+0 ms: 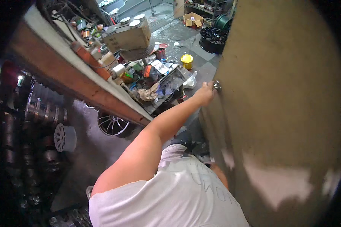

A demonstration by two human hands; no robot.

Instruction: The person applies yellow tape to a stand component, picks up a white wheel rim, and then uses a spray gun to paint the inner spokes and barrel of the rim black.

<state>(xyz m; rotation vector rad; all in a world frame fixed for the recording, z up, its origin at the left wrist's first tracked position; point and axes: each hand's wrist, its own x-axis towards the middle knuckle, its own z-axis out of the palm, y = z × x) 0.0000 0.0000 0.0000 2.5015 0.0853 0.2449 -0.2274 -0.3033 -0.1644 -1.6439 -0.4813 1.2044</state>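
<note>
My left arm reaches forward across my body. The fingers of my left hand (205,94) are closed round a metal doorknob (216,86) on the edge of a wide tan door (284,87). The door stands open on the right, with a room beyond it. Only a bit of my right arm (218,175) shows, low beside my white shirt and near the door. Its fingers are hidden, and a small dark thing by them is too unclear to name.
Past the doorway, a cluttered workbench (170,89) holds cans, rags and tools. A cardboard box (130,36) carries several round lids. A yellow can (186,61) and a black wheel rim (212,40) stand on the floor. More rims (65,137) lie left of the wall.
</note>
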